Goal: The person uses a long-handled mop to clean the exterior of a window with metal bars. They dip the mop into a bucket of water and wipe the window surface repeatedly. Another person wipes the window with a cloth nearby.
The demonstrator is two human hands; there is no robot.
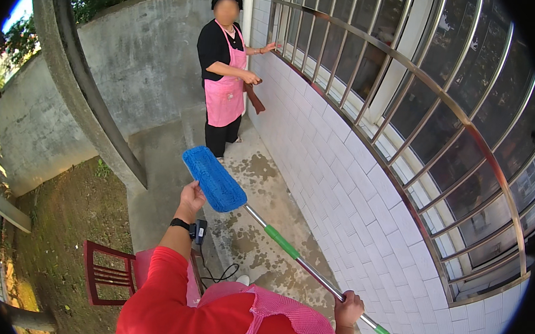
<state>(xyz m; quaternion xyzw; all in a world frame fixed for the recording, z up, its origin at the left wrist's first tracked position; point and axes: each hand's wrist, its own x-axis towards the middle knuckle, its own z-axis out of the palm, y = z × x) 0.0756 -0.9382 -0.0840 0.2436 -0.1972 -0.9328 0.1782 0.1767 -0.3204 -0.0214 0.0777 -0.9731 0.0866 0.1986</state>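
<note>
A flat mop's blue fabric head (214, 180) is raised in front of me, its pad turned up towards the camera. My left hand (193, 197) pinches the near left edge of this head. From the head a metal pole with green grip parts (282, 241) slants down to the lower right. Near the pole's green end, my right hand (349, 309) is wrapped around the metal tube. A small dark device with a cable (200, 231) is strapped at my left wrist.
Ahead, a person in a pink apron (225, 93) holds a brown-red cloth (254, 99) beside the barred window (351, 65). A white tiled wall (342, 173) runs along the right. A red wooden chair (108, 272) stands lower left. Wet patches mark the concrete floor (269, 209).
</note>
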